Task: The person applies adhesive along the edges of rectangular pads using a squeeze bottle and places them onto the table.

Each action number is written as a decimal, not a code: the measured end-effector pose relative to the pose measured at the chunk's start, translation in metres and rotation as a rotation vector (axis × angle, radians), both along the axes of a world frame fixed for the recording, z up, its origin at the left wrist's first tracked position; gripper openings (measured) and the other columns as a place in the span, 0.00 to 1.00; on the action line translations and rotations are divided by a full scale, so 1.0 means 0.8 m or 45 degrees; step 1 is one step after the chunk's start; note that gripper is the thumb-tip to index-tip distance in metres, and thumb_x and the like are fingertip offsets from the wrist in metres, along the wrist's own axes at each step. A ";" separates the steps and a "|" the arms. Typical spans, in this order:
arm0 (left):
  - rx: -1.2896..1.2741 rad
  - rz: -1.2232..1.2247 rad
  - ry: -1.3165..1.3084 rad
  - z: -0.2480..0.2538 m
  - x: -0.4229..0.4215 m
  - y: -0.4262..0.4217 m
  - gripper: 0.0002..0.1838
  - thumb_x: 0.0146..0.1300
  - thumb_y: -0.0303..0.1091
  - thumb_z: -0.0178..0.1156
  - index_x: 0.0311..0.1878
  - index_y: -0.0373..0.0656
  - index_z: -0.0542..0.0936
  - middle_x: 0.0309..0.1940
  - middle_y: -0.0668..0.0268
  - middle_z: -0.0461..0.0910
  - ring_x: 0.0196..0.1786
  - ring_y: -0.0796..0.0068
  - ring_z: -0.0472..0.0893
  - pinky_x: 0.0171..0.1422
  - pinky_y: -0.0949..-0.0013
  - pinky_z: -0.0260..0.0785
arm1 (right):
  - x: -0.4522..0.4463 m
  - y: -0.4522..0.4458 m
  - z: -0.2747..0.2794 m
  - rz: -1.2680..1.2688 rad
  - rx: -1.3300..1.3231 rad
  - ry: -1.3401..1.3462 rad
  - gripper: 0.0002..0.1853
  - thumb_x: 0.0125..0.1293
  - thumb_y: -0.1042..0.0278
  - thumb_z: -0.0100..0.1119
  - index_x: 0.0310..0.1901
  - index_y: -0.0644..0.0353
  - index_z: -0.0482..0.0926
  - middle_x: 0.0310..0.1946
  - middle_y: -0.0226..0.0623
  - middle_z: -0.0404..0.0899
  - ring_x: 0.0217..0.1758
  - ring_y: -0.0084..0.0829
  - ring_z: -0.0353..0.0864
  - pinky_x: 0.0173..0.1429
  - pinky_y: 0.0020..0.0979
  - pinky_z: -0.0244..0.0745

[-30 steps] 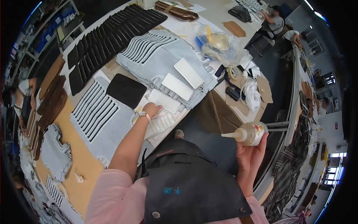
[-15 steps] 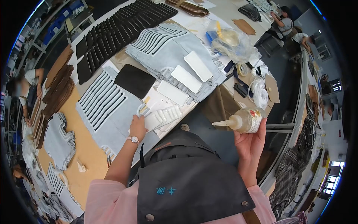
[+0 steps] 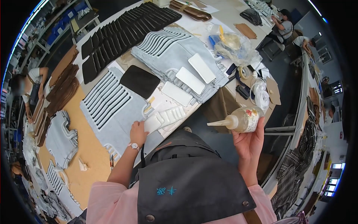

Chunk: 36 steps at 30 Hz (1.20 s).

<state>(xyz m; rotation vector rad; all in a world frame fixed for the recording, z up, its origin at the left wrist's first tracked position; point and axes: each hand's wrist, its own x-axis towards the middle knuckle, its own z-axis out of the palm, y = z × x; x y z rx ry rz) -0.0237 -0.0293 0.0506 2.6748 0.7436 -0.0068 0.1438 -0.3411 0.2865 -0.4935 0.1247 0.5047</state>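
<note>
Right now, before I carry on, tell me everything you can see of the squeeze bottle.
The squeeze bottle has a rounded, translucent body that looks plastic, with a tannish tint and a label printed partly in red. A pale collar leads to a long tapered nozzle. It is tipped roughly sideways, nozzle pointing toward the person's left, and held off the table by the right hand. Its fill level is unclear.

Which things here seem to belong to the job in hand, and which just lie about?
Likely in the job:
- nozzle bottle, held in the right hand
- white pieces beside the left hand
- slotted grey panel, also beside it

Apparently lying about:
- plastic bag
- coiled white cord
</note>
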 end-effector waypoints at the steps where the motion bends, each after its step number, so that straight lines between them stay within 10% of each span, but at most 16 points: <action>1: 0.030 0.014 -0.033 -0.001 -0.002 0.000 0.29 0.40 0.33 0.69 0.50 0.43 0.71 0.44 0.57 0.68 0.49 0.56 0.69 0.49 0.60 0.66 | -0.001 0.000 0.000 -0.002 -0.004 0.007 0.25 0.66 0.50 0.44 0.56 0.61 0.62 0.53 0.47 0.69 0.56 0.47 0.71 0.51 0.52 0.74; 17: -0.127 -0.060 0.245 -0.031 -0.016 0.036 0.30 0.39 0.38 0.70 0.47 0.41 0.70 0.33 0.57 0.76 0.39 0.60 0.76 0.42 0.60 0.67 | -0.018 0.007 0.005 -0.019 -0.079 0.033 0.24 0.66 0.49 0.44 0.55 0.59 0.63 0.52 0.46 0.69 0.55 0.45 0.72 0.51 0.50 0.75; 20: -0.769 0.167 0.343 0.033 -0.004 0.051 0.25 0.50 0.36 0.64 0.50 0.39 0.69 0.41 0.57 0.77 0.44 0.64 0.77 0.45 0.63 0.70 | -0.018 0.003 0.005 -0.007 -0.050 0.006 0.24 0.66 0.49 0.44 0.55 0.59 0.64 0.52 0.46 0.69 0.55 0.44 0.72 0.51 0.49 0.75; 23: -2.325 0.715 -1.081 0.118 0.021 0.020 0.18 0.57 0.29 0.58 0.51 0.36 0.69 0.46 0.56 0.75 0.48 0.63 0.76 0.53 0.64 0.70 | -0.020 0.001 0.002 0.021 -0.054 -0.044 0.25 0.65 0.48 0.45 0.55 0.59 0.64 0.53 0.45 0.70 0.56 0.43 0.72 0.52 0.48 0.74; 36: -2.477 -0.001 -1.089 0.347 0.053 -0.087 0.31 0.60 0.21 0.49 0.66 0.45 0.54 0.60 0.56 0.60 0.63 0.57 0.63 0.65 0.54 0.59 | -0.036 0.011 0.069 -0.366 -0.308 -1.094 0.44 0.55 0.37 0.53 0.62 0.63 0.51 0.57 0.55 0.61 0.60 0.45 0.65 0.62 0.49 0.63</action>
